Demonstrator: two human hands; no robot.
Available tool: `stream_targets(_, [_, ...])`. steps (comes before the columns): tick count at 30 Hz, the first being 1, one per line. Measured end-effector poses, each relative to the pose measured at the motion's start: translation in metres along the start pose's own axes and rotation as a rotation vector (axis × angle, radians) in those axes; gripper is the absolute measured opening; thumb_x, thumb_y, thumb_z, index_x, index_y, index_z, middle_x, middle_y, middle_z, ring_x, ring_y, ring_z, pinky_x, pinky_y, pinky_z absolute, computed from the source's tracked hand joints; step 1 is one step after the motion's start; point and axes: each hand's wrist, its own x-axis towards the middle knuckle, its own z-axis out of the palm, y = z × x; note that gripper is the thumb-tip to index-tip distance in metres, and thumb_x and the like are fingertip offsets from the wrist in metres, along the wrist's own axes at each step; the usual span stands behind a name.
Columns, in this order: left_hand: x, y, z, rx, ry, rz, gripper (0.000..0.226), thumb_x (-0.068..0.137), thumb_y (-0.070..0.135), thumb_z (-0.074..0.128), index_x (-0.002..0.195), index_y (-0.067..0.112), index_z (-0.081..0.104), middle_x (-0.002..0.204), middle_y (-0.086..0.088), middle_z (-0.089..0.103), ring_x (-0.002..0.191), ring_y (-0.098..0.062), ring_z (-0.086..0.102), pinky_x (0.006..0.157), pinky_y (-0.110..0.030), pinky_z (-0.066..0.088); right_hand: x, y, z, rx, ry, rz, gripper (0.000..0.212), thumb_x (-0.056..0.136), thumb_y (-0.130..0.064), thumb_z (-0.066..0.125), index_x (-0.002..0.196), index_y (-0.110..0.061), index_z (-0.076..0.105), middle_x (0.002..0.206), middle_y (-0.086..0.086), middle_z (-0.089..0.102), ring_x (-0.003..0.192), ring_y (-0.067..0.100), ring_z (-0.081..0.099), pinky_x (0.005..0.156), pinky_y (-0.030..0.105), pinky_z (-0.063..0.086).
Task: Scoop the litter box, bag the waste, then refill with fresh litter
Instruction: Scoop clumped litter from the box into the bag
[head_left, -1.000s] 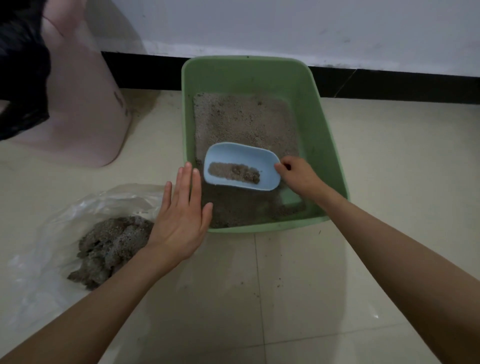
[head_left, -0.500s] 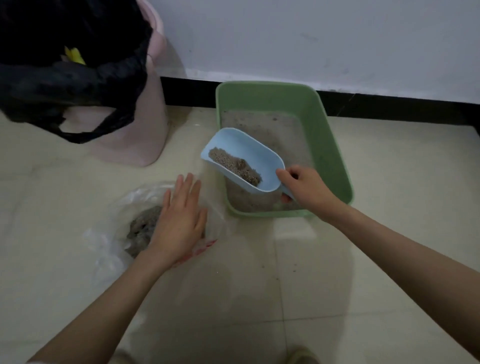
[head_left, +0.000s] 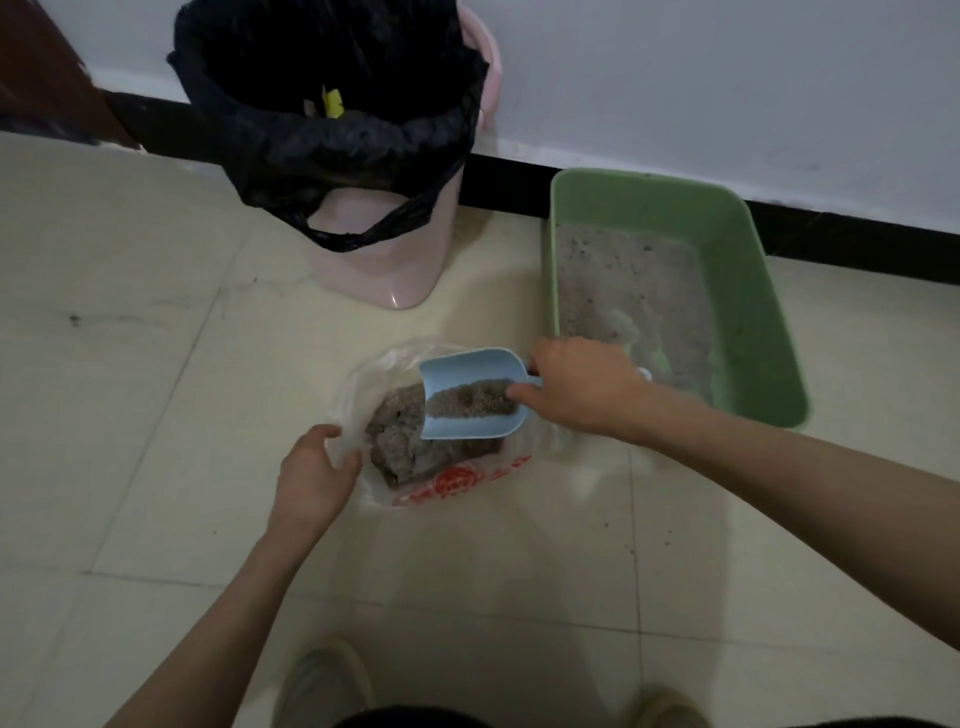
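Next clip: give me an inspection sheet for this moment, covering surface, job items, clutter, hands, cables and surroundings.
Surface: pale tiled floor, some dark specks and grains near the box.
Job's things: green litter box partly filled with litter; blue scoop carrying litter, held over the clear plastic bag, which holds a clump of waste.
Clutter: pink bin lined with a black bag, something yellow inside.
Hands: left hand grips the bag's edge; right hand has its grip on the scoop handle.
Cables: nothing seen.
Surroundings: white wall with dark baseboard; the person's shoes at the bottom edge.
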Motion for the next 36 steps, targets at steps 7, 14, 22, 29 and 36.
stream_targets(7, [-0.004, 0.007, -0.003, -0.086, 0.131, 0.012, 0.011, 0.088, 0.011, 0.055, 0.091, 0.007, 0.064, 0.099, -0.012, 0.069, 0.087, -0.031, 0.062, 0.070, -0.025, 0.034, -0.001, -0.008, -0.003, -0.491, 0.155, -0.244, 0.018, 0.094, -0.018, 0.051, 0.108, -0.008, 0.046, 0.103, 0.008, 0.052, 0.062, 0.021, 0.047, 0.049, 0.031, 0.026])
stream_targets(14, [-0.016, 0.009, -0.011, -0.085, 0.121, 0.039, 0.018, 0.090, 0.010, 0.054, 0.106, 0.007, 0.060, 0.136, -0.016, 0.049, 0.122, -0.030, 0.050, 0.097, -0.030, 0.036, -0.020, 0.022, -0.011, -0.015, 0.139, -0.046, 0.030, 0.091, -0.036, 0.053, 0.110, -0.012, 0.052, 0.111, 0.007, 0.055, 0.091, 0.028, 0.056, 0.068, 0.031, 0.036])
stream_targets(22, [-0.012, 0.102, 0.005, -0.032, -0.054, 0.352, 0.052, 0.096, 0.018, 0.042, 0.144, 0.006, 0.025, 0.156, -0.010, 0.010, 0.143, -0.021, 0.014, 0.109, -0.025, 0.018, -0.031, 0.115, 0.000, 0.891, 0.232, 0.369, 0.025, 0.087, -0.027, 0.065, 0.087, -0.002, 0.061, 0.053, 0.002, 0.052, 0.034, 0.005, 0.047, 0.039, 0.017, 0.038])
stream_targets(29, [0.013, 0.193, 0.065, 0.337, -0.321, 0.663, 0.064, 0.099, 0.034, 0.032, 0.148, 0.010, 0.000, 0.156, -0.010, -0.013, 0.143, -0.021, -0.012, 0.117, -0.035, 0.000, -0.034, 0.191, 0.033, 1.127, 0.180, 0.586, 0.029, 0.090, -0.015, 0.060, 0.098, 0.013, 0.062, 0.063, 0.013, 0.056, 0.048, 0.015, 0.053, 0.039, 0.014, 0.039])
stream_targets(36, [0.054, 0.246, 0.113, 0.546, -0.282, 0.630, 0.065, 0.099, 0.038, 0.024, 0.146, 0.007, -0.010, 0.154, -0.013, -0.019, 0.142, -0.024, -0.018, 0.116, -0.039, -0.004, 0.008, 0.241, 0.035, 1.198, 0.307, 0.707, 0.027, 0.093, -0.016, 0.055, 0.074, 0.003, 0.056, 0.062, 0.013, 0.050, 0.040, 0.016, 0.049, 0.032, 0.012, 0.035])
